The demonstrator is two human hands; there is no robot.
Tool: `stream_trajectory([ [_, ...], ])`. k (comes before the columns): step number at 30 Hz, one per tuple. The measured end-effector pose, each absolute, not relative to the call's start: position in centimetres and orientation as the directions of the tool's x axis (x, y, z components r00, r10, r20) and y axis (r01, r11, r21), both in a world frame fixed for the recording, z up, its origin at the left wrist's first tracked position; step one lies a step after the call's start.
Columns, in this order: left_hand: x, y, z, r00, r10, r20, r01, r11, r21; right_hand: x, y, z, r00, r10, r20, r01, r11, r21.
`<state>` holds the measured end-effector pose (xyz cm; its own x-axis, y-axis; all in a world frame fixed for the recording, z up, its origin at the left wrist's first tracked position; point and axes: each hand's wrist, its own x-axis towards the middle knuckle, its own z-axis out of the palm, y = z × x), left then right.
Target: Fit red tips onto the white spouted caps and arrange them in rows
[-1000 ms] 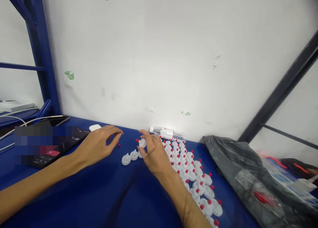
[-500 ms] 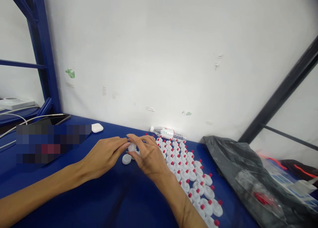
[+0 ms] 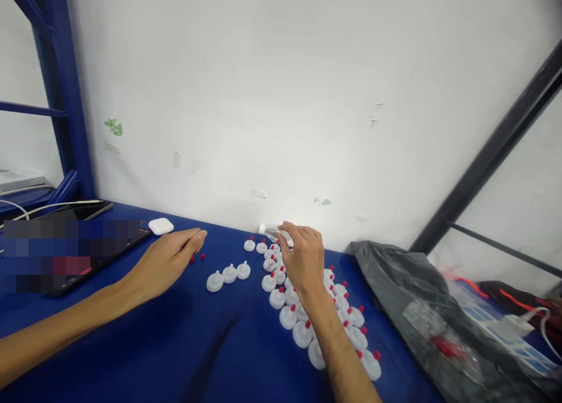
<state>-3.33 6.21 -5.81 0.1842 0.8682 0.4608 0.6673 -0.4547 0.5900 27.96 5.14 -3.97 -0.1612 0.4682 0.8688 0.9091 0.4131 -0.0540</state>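
Saw left hand (image 3: 164,262) near red caps (image 3: 202,256) with fingertips close together; could not tell whether holding anything. Saw right hand (image 3: 305,259) over capped lids (image 3: 288,318) with a narrow grip, likewise unreadable. Found three bare lids (image 3: 229,274) in a row between both hands on the table (image 3: 254,359).

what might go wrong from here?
The right hand is over the crowded red-tipped white tops, so it might knock some out of place.
The loose red caps are small and close to the left hand; a brush could scatter them.
The clear bottle lies on its side beyond the tops; a nudge might roll it into them.
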Motion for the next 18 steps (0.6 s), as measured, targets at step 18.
stream_trajectory([
  [18,-4.5,8.1,-6.2,0.257,0.907,0.334,0.839,-0.381,0.389,24.4,1.7,-2.6,-0.440,0.741,0.507,0.809,0.573,-0.135],
])
